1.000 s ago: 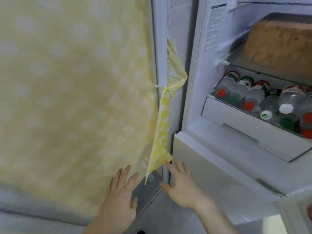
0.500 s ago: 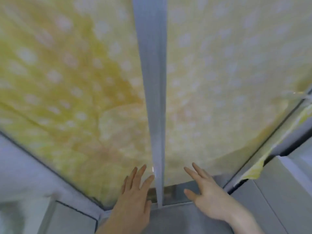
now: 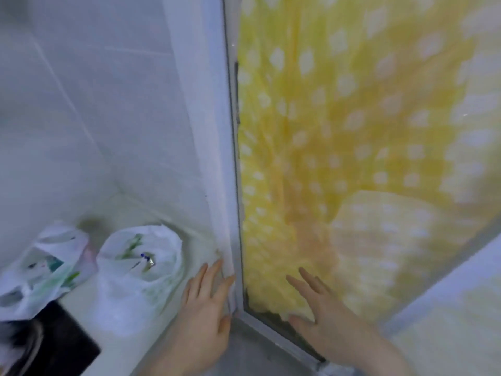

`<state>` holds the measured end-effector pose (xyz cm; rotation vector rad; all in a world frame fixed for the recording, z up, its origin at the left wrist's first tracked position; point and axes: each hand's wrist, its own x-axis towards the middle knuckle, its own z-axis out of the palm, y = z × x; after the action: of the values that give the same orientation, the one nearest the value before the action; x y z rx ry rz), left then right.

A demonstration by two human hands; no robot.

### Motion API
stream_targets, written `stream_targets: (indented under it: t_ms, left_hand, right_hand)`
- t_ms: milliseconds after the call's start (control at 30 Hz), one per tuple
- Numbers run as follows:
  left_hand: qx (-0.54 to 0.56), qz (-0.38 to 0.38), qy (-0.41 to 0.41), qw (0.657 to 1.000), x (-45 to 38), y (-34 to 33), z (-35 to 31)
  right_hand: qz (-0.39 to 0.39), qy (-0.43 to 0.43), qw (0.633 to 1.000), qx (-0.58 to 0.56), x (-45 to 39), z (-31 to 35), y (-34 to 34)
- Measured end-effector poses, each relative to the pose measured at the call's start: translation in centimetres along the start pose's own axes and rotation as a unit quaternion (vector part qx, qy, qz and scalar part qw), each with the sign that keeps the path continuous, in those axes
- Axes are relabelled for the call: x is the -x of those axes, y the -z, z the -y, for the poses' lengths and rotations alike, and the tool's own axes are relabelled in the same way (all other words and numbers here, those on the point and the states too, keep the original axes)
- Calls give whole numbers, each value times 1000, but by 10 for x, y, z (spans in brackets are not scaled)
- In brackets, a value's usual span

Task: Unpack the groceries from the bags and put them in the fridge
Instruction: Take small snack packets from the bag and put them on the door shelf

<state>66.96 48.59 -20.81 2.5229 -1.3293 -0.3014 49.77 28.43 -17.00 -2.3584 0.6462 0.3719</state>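
Both the left hand (image 3: 207,318) and right hand (image 3: 321,320) hover with fingers spread, holding nothing, beside 2 white grocery bags (image 3: 135,270) on the tabletop (image 3: 122,348).

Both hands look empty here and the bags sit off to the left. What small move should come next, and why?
Probably the left hand should reach left into the nearer bag. Both hands are open and hold nothing; the right hand is spread by the yellow cloth. Two white bags stand on the counter, the nearer one gaping open with items showing inside.
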Motion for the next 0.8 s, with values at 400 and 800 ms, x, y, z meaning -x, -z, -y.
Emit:
stream_targets:
  t_ms: [400, 800]
  left_hand:
    - [8, -89, 258, 962, 34, 7, 73]
    - [39, -115, 439, 890, 104, 4, 105]
  right_hand:
    - [77, 194, 974, 90, -124, 55, 9]
    - [164, 330, 920, 136, -197, 136, -37]
